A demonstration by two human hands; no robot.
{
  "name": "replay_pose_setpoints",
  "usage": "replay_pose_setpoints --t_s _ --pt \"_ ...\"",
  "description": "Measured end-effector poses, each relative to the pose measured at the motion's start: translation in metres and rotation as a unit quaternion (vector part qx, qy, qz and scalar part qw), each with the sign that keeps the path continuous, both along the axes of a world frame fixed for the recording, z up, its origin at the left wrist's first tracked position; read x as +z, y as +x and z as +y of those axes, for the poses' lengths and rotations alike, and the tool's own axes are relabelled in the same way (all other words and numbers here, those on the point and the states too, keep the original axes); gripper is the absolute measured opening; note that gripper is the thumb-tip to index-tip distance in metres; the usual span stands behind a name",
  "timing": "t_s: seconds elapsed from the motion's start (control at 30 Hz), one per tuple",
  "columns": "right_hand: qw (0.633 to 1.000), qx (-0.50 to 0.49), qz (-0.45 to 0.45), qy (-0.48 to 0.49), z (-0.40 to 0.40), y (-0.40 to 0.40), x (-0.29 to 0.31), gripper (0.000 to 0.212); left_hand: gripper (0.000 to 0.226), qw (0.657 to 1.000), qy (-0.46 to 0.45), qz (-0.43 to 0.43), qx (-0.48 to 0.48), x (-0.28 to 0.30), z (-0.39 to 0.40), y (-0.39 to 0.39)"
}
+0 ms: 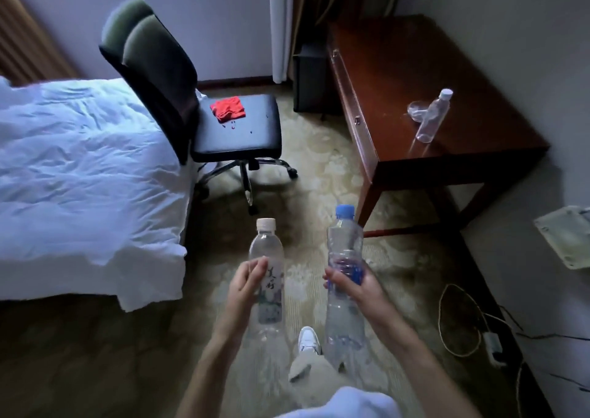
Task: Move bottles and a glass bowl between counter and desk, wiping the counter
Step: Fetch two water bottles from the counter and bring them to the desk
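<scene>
Left hand: the left hand (pixel 245 282) is being held out over the patterned carpet (pixel 319 168), its fingers curled round the clear plastic bottle with the white cap and flowered label (pixel 267 277), which is being kept upright.
Right hand: the right hand (pixel 357 285) is being held out beside it, its fingers wrapped and clamped on the middle of the crumpled clear plastic bottle with the blue cap and blue label (pixel 345 277), also upright.
Two held bottles: they are being carried side by side, near each other but apart, above the carpet in front of the desk's near corner.
Desk: on the dark red-brown wooden desk (pixel 399 66), a small clear plastic bottle with a white cap (pixel 434 115) is standing near the right edge.
Glass bowl: a clear glass bowl (pixel 416 111) is sitting on the desk just left of that small bottle, seemingly touching it.
Chair: a crumpled red cloth (pixel 228 108) is lying on the seat of the black office chair (pixel 236 130), toward its back edge.
Bed: a bed with white bedding (pixel 79 162) is standing to the left of the chair.
</scene>
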State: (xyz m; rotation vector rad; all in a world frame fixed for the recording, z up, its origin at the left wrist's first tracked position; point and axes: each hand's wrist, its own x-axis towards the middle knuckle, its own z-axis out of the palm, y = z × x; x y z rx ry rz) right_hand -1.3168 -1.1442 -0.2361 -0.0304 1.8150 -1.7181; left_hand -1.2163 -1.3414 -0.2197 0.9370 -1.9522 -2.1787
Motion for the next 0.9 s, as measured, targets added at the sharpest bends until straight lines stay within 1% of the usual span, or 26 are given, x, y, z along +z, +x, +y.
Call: replay_pose_setpoints --t_s 0.1,0.13,0.2,0.27,0.33,0.4,0.43,0.47,0.5,0.57,0.6,0.67,0.7,0.8,0.83,0.87,0.9 --pt "1.000 -0.015 0.016 -0.014 -0.037 -0.086 0.013 0.053 0.068 1.000 -0.002 0.011 0.002 0.015 -0.043 -0.086" --pt "0.999 -0.019 0.018 -0.022 -0.048 -0.114 0.019 0.057 0.068 1.000 -0.005 0.015 -0.004 0.022 -0.057 -0.112" --pt "0.998 -0.041 0.027 -0.029 -0.069 -0.173 0.025 0.064 0.063 0.999 0.022 0.031 -0.009 0.029 -0.086 -0.167" --pt "0.997 -0.066 0.037 -0.036 -0.085 -0.215 0.027 0.066 0.061 0.998 0.046 0.043 -0.014 0.032 -0.104 -0.209" --pt "0.994 -0.099 0.029 -0.046 -0.103 -0.258 0.021 0.074 0.063 0.997 0.066 0.036 -0.028 0.024 -0.122 -0.260" --pt "0.989 -0.134 0.012 -0.058 -0.120 -0.294 0.010 0.082 0.071 0.995 0.090 0.030 -0.036 0.010 -0.138 -0.312" --pt "0.986 -0.155 -0.001 -0.063 -0.129 -0.311 0.005 0.082 0.075 0.994 0.095 0.024 -0.047 0.003 -0.147 -0.339" --pt "0.981 -0.183 -0.007 -0.061 -0.137 -0.331 -0.001 0.080 0.074 0.993 0.093 0.017 -0.072 -0.005 -0.157 -0.369" --pt "0.976 -0.212 -0.006 -0.054 -0.143 -0.347 -0.008 0.078 0.069 0.991 0.087 0.008 -0.104 -0.012 -0.166 -0.396" --pt "0.963 -0.265 -0.016 -0.051 -0.151 -0.376 -0.014 0.082 0.054 0.983 0.090 -0.008 -0.161 -0.017 -0.175 -0.447" --pt "0.956 -0.288 -0.021 -0.056 -0.154 -0.392 -0.015 0.085 0.050 0.978 0.083 -0.006 -0.192 -0.017 -0.180 -0.474" --pt "0.939 -0.338 -0.031 -0.059 -0.156 -0.424 -0.010 0.082 0.049 0.960 0.051 0.007 -0.274 -0.008 -0.184 -0.535" --pt "0.929 -0.363 -0.035 -0.058 -0.153 -0.437 -0.007 0.085 0.052 0.946 0.043 0.006 -0.322 -0.005 -0.184 -0.566" --pt "0.886 -0.459 -0.023 -0.060 -0.134 -0.468 -0.009 0.113 0.062 0.887 0.033 0.002 -0.460 0.003 -0.167 -0.647" --pt "0.873 -0.484 -0.024 -0.058 -0.127 -0.477 -0.008 0.116 0.067 0.871 0.027 0.008 -0.491 0.001 -0.158 -0.674" --pt "0.860 -0.507 -0.023 -0.055 -0.121 -0.486 -0.006 0.113 0.071 0.859 0.023 0.009 -0.512 0.000 -0.147 -0.698" --pt "0.848 -0.527 -0.022 -0.053 -0.113 -0.492 -0.011 0.103 0.075 0.849 0.013 0.007 -0.528 -0.005 -0.135 -0.719"
